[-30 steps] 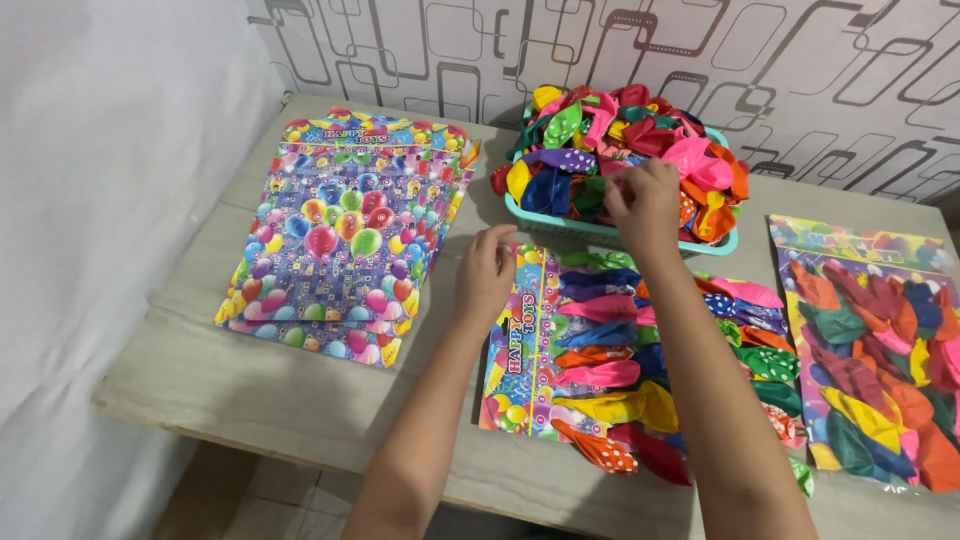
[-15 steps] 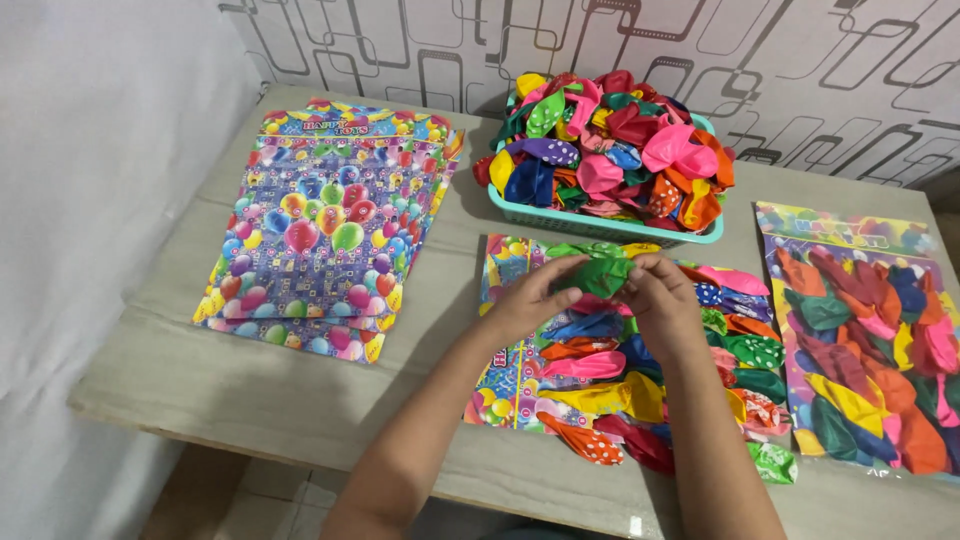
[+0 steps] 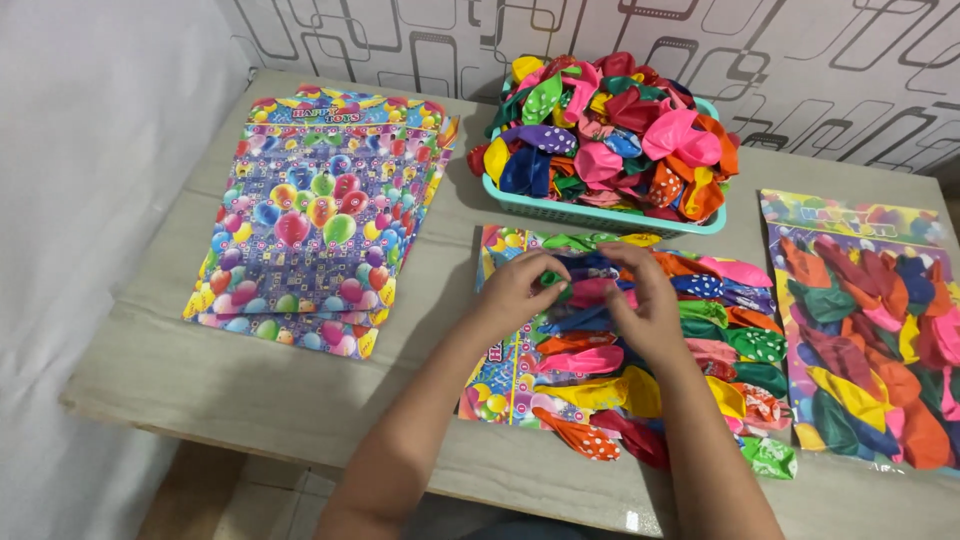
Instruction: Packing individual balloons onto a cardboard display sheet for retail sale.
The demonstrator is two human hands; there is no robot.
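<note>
Head view: left hand (image 3: 518,292) pinches a green balloon (image 3: 553,283); right hand (image 3: 645,305) presses fingers onto the balloons (image 3: 690,340) fixed on the card (image 3: 500,370). Seemingly mid-attachment. Beyond: basket (image 3: 600,215), card stack (image 3: 310,230), filled pack (image 3: 870,340).

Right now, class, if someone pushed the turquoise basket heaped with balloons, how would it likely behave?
The turquoise basket would probably slide easily, seeming light for its size, since it holds only uninflated balloons. It sits low and wide, so tipping looks unlikely. The heap rises above the rim, so limp top balloons may spill.
</note>
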